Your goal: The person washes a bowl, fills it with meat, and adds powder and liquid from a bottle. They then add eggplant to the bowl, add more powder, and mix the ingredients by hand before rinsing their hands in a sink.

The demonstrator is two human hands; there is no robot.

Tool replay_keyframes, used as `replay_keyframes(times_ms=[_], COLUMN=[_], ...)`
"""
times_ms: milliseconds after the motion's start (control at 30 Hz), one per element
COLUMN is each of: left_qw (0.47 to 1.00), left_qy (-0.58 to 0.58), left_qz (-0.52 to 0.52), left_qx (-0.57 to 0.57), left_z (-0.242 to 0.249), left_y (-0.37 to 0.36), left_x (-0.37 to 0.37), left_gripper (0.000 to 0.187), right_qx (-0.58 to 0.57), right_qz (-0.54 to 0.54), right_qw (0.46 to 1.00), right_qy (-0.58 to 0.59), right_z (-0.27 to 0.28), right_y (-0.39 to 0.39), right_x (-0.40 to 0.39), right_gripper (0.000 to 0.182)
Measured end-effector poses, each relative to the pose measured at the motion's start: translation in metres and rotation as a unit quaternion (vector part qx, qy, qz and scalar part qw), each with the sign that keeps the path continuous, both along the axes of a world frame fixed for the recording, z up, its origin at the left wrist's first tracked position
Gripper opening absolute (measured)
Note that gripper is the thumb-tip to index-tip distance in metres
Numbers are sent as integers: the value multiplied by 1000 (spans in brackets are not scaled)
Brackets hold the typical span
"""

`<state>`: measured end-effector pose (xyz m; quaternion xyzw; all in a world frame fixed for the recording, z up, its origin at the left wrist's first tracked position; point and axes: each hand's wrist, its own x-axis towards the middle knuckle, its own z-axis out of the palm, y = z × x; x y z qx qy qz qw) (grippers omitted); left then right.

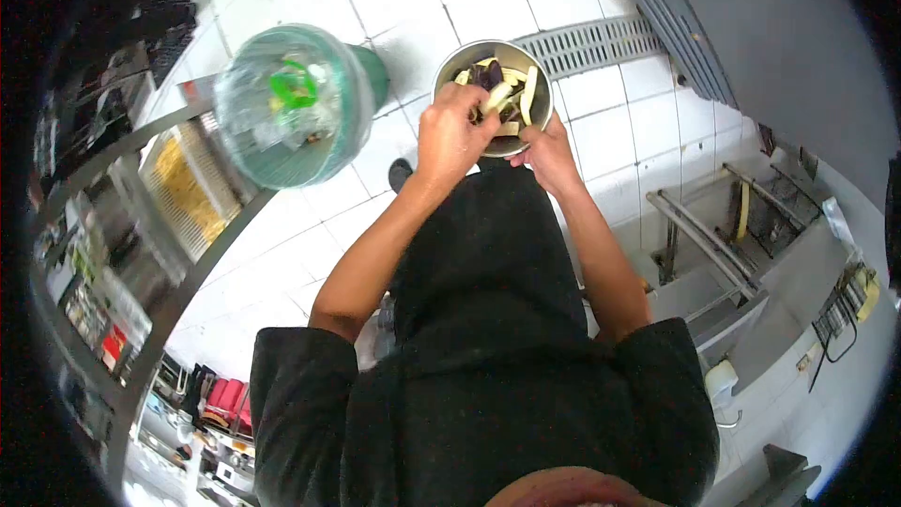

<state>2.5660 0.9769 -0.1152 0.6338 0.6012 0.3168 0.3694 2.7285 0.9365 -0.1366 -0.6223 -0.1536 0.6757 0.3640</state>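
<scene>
A round metal bowl (439, 77) holds several cut pieces of eggplant (528, 94), pale inside with dark purple skin. My left hand (452, 128) reaches over the bowl's left side, its fingers closed on a pale eggplant piece (496, 97). At the lower right rim, my right hand (551, 156) grips the bowl, thumb at the edge and fingers underneath. The bowl is in front of my dark apron, above the tiled floor.
A green bin (373, 75) with a clear liner and plastic waste stands left of the bowl. Metal shelving (178, 291) with a yellow-filled crate (188, 190) runs along the left. A floor drain grate (591, 47) lies beyond the bowl; metal racks (704, 239) stand at right.
</scene>
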Motion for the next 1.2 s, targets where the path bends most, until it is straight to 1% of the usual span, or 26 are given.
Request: replay_keyframes(times_ms=[33,100,133,167,233,267,300,333,400,467,500,533,600,633,667,700,733,767,800,867,900,967,1033,1100,1133,1200], left_qw=[997,990,988,987,978,968,937,886,913,922,926,930,933,931,927,920,896,885,875,869,886,910,906,904,905,871], left_qy=[48,107,89,93,58,-72,-199,-323,-322,-338,-329,-321,-307,-309,-311,-313,-349,-365,-378,-384,-370,-333,-336,-333,-321,-378], left_qz=[-26,29,68,111,200,232,253,261,228,190,182,177,179,193,209,228,245,255,264,276,265,242,238,241,262,310], left_qx=[-50,82,105,76,12,-67,-140,-205,-102,-10,18,39,62,19,-24,-68,-126,-137,-144,-144,-85,36,95,119,93,-45], left_z=[28,62,85,102,107,115,117,132,174,225,239,235,243,230,214,206,210,209,207,216,226,251,265,255,236,223], left_y=[-7,-27,-36,-47,-70,-79,-79,-82,-97,-107,-106,-94,-91,-90,-89,-91,-96,-106,-110,-110,-111,-115,-116,-114,-107,-97], left_x=[-8,-24,-34,-44,-62,-70,-65,-65,-63,-69,-81,-106,-119,-121,-124,-125,-121,-118,-117,-114,-109,-101,-88,-80,-80,-79], left_gripper=[24,29,38,48,56,54,53,51,43,32,32,32,34,35,36,37,38,37,37,38,39,39,38,37,36,36], right_qx=[3,21,16,28,53,50,70,95,147,247,292,317,295,282,229,193,156,116,104,145,165,293,343,298,273,184], right_qz=[8,32,49,46,40,65,69,74,66,40,26,23,59,77,76,117,158,197,195,176,167,132,125,154,170,232], right_qw=[1000,999,999,998,998,997,995,992,985,965,952,945,949,951,967,971,972,971,973,973,972,945,926,938,944,953], right_qy=[18,21,15,13,7,15,26,37,58,79,86,82,97,103,75,75,75,74,64,41,30,60,98,85,77,60], right_z=[18,52,73,88,120,133,138,153,185,236,249,238,225,219,221,218,211,207,202,228,242,255,266,258,250,225], right_y=[1,0,-1,-3,-10,-13,-13,-16,-28,-41,-40,-21,-3,-3,-9,-11,-10,-13,-13,-19,-23,-19,-14,-1,6,21], right_x=[-12,-27,-33,-41,-55,-59,-52,-50,-53,-68,-83,-112,-124,-122,-121,-115,-107,-101,-99,-103,-103,-99,-94,-90,-87,-77], right_gripper=[46,44,41,42,43,44,44,44,47,47,47,47,46,45,42,42,42,41,41,44,46,43,43,44,44,43])
